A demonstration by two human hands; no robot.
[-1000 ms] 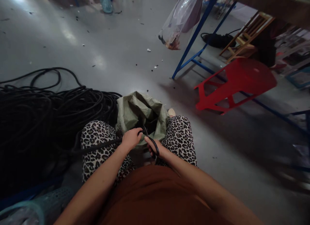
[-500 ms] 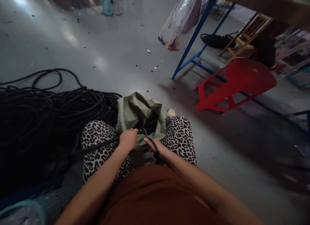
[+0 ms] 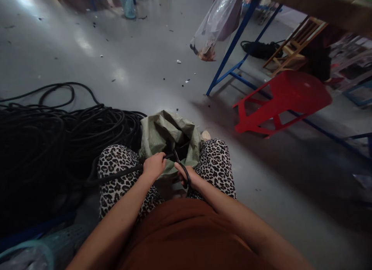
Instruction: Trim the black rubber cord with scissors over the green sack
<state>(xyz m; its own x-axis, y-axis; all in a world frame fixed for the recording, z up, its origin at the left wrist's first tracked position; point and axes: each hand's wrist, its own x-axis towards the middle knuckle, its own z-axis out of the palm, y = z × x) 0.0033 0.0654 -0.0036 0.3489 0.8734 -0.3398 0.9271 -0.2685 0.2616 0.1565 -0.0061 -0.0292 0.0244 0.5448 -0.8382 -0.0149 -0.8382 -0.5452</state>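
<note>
My left hand (image 3: 154,166) is closed around a black rubber cord (image 3: 122,173), which runs across my left thigh from the pile. A short end of the cord sticks out past my fingers over the sack. In my right hand (image 3: 186,175) is a pair of black-handled scissors (image 3: 186,173), its blades at the cord's end. Whether the blades touch the cord is hard to make out. Below both hands, a green woven sack (image 3: 151,132) stands open between my knees, with dark pieces inside it, too shadowed to tell apart.
A large heap of black cord (image 3: 58,134) lies on the left. At lower left is a teal basket (image 3: 43,248). On the right, a red plastic stool (image 3: 299,91) lies tipped beside a blue-legged table (image 3: 232,49) with a clear bag (image 3: 213,25) hanging from it.
The scissors have turned slightly more upright, and their blades have shifted a little along the cord's end. My left hand has moved slightly left and up, still gripping the cord.
</note>
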